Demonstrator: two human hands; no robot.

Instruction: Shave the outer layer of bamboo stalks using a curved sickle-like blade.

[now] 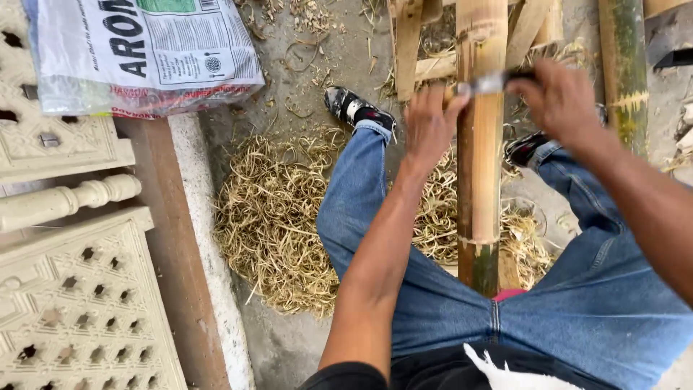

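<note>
A thick bamboo pole (pixel 480 159) runs between my legs in blue jeans, its skin scraped pale yellow, green near the lower end. Across it lies a metal blade (pixel 485 84). My left hand (pixel 431 123) grips the blade's left end, just left of the pole. My right hand (pixel 559 97) is closed on the blade's dark handle at the pole's right side. Both hands press the blade across the pole at about the same height.
A heap of curly bamboo shavings (pixel 278 217) covers the concrete floor under my legs. Another green bamboo pole (pixel 624 72) stands at the right. A printed plastic sack (pixel 144 54) lies on cream carved panels (pixel 79 303) at the left. Wooden slats (pixel 408 43) lean at the top.
</note>
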